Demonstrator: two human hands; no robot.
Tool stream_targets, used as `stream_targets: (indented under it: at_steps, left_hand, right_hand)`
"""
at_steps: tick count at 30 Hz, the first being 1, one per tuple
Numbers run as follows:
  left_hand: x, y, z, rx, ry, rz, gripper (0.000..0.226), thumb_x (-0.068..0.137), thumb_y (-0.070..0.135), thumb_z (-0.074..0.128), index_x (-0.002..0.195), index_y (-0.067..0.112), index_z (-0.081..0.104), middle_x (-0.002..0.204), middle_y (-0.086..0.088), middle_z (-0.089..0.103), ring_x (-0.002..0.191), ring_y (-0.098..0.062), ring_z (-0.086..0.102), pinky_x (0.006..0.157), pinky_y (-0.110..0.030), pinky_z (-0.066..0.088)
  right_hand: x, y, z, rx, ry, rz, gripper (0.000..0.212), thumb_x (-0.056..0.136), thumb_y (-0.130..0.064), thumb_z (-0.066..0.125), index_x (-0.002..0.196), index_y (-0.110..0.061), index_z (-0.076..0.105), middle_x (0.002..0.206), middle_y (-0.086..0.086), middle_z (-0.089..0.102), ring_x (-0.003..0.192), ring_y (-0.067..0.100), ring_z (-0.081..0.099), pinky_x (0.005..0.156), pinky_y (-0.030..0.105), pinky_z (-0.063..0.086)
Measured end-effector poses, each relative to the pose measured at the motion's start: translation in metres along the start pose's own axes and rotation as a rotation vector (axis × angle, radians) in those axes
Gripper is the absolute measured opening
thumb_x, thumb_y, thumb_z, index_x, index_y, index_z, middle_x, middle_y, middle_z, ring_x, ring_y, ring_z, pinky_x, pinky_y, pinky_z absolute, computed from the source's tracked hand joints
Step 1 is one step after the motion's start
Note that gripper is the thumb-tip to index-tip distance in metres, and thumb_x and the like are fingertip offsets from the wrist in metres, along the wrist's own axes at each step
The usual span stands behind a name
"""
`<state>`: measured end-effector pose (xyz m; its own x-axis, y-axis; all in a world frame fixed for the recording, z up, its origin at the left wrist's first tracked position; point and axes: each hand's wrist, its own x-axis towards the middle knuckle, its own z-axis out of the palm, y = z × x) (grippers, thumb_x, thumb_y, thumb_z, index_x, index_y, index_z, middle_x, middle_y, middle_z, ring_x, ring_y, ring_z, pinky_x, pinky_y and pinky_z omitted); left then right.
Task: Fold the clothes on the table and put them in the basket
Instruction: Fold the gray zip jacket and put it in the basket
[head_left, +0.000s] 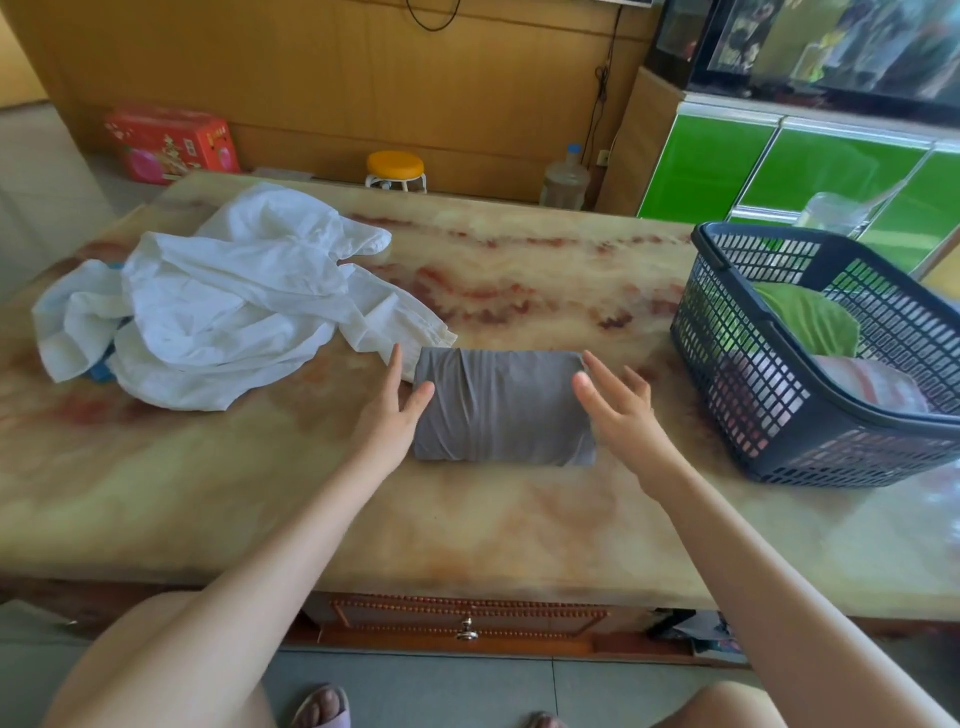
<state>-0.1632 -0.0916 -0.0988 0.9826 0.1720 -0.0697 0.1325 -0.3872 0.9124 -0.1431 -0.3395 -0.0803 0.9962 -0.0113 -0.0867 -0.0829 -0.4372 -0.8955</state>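
So the grey roll (501, 410) sits folded on the table (467, 519), with the basket (753, 395) near its right end. Both hands are spread open: left hand (389, 410) touching one end, right hand (618, 410) at the other, gripping nothing. My guess is a loose squeeze at the ends lets it sag open mid-carry.

I'm in a home living room: beyond my fingers (605, 378) stand a glass fish tank (831, 47), round yellow stool (396, 167) and red cardboard box (169, 143).
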Motion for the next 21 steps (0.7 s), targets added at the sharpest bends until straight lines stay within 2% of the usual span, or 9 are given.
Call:
stream_targets:
  at_steps: [3, 5, 6, 9, 12, 14, 17, 19, 21]
  left_hand:
    - [0.005, -0.002, 0.008, 0.122, 0.076, -0.062, 0.064, 0.098, 0.04, 0.044, 0.151, 0.035, 0.009, 0.149, -0.002, 0.038, 0.131, -0.028, 0.042, 0.095, -0.032, 0.038]
    - [0.005, -0.002, 0.012, 0.175, 0.074, -0.095, 0.067, 0.097, 0.039, 0.046, 0.15, 0.038, 0.006, 0.145, -0.007, 0.043, 0.126, -0.031, 0.046, 0.089, -0.033, 0.042]
    - [0.006, -0.003, 0.012, 0.181, 0.069, -0.101, 0.069, 0.096, 0.039, 0.048, 0.15, 0.038, 0.006, 0.145, -0.008, 0.043, 0.126, -0.032, 0.045, 0.091, -0.034, 0.043]
    - [0.011, -0.003, 0.012, 0.206, 0.045, -0.082, 0.074, 0.094, 0.034, 0.054, 0.149, 0.04, 0.005, 0.139, -0.014, 0.04, 0.126, -0.032, 0.041, 0.101, -0.039, 0.039]
    - [0.015, 0.002, 0.01, 0.064, -0.07, -0.141, 0.073, 0.096, 0.022, 0.053, 0.149, 0.042, 0.006, 0.149, -0.005, 0.03, 0.132, -0.025, 0.038, 0.092, -0.029, 0.036]
    - [0.016, 0.007, 0.006, 0.043, -0.139, -0.153, 0.075, 0.096, 0.015, 0.052, 0.15, 0.04, 0.005, 0.155, 0.001, 0.024, 0.136, -0.022, 0.035, 0.093, -0.028, 0.035]
    - [0.015, 0.01, 0.002, 0.011, -0.191, -0.168, 0.082, 0.095, 0.01, 0.052, 0.149, 0.041, -0.002, 0.156, 0.007, 0.018, 0.137, -0.02, 0.031, 0.095, -0.028, 0.033]
    - [0.013, 0.012, 0.003, 0.054, -0.208, -0.141, 0.084, 0.095, 0.009, 0.049, 0.147, 0.046, -0.007, 0.146, 0.008, 0.031, 0.118, -0.016, 0.046, 0.083, -0.023, 0.038]
    - [0.011, 0.012, 0.003, 0.078, -0.209, -0.097, 0.086, 0.095, 0.009, 0.047, 0.143, 0.052, -0.009, 0.13, 0.011, 0.035, 0.083, -0.003, 0.047, 0.068, -0.018, 0.037]
  right_hand:
    - [0.009, -0.012, 0.001, 0.189, -0.088, 0.156, 0.046, 0.092, -0.038, 0.059, 0.136, -0.034, 0.049, 0.129, -0.006, 0.056, 0.111, 0.011, 0.054, 0.083, 0.03, 0.052]
    - [0.012, -0.015, 0.004, 0.156, -0.075, 0.222, 0.042, 0.092, -0.028, 0.061, 0.132, -0.033, 0.05, 0.103, -0.003, 0.062, 0.09, 0.015, 0.06, 0.073, 0.038, 0.054]
    - [0.013, -0.016, 0.005, 0.139, -0.07, 0.25, 0.04, 0.092, -0.024, 0.061, 0.129, -0.032, 0.05, 0.1, 0.0, 0.06, 0.084, 0.016, 0.059, 0.069, 0.038, 0.054]
    - [0.017, -0.014, 0.009, 0.129, -0.084, 0.332, 0.04, 0.091, -0.02, 0.059, 0.127, -0.03, 0.045, 0.114, 0.009, 0.056, 0.085, 0.019, 0.056, 0.063, 0.035, 0.052]
    - [0.02, -0.015, 0.011, 0.094, -0.076, 0.355, 0.04, 0.092, -0.02, 0.057, 0.127, -0.03, 0.04, 0.115, 0.01, 0.055, 0.094, 0.025, 0.055, 0.071, 0.039, 0.052]
    - [0.021, -0.018, 0.013, 0.101, -0.087, 0.399, 0.041, 0.092, -0.019, 0.055, 0.127, -0.029, 0.037, 0.114, 0.01, 0.055, 0.096, 0.026, 0.055, 0.073, 0.039, 0.05]
    - [0.022, -0.025, 0.009, 0.088, -0.158, 0.487, 0.044, 0.092, -0.019, 0.053, 0.129, -0.032, 0.032, 0.12, 0.008, 0.051, 0.101, 0.027, 0.053, 0.065, 0.04, 0.049]
    - [0.022, -0.025, 0.003, 0.052, -0.213, 0.511, 0.047, 0.091, -0.02, 0.056, 0.127, -0.035, 0.031, 0.12, 0.008, 0.052, 0.1, 0.026, 0.054, 0.06, 0.041, 0.051]
    - [0.021, -0.024, -0.002, 0.059, -0.245, 0.517, 0.047, 0.09, -0.02, 0.058, 0.126, -0.035, 0.031, 0.11, 0.007, 0.055, 0.092, 0.023, 0.056, 0.065, 0.045, 0.053]
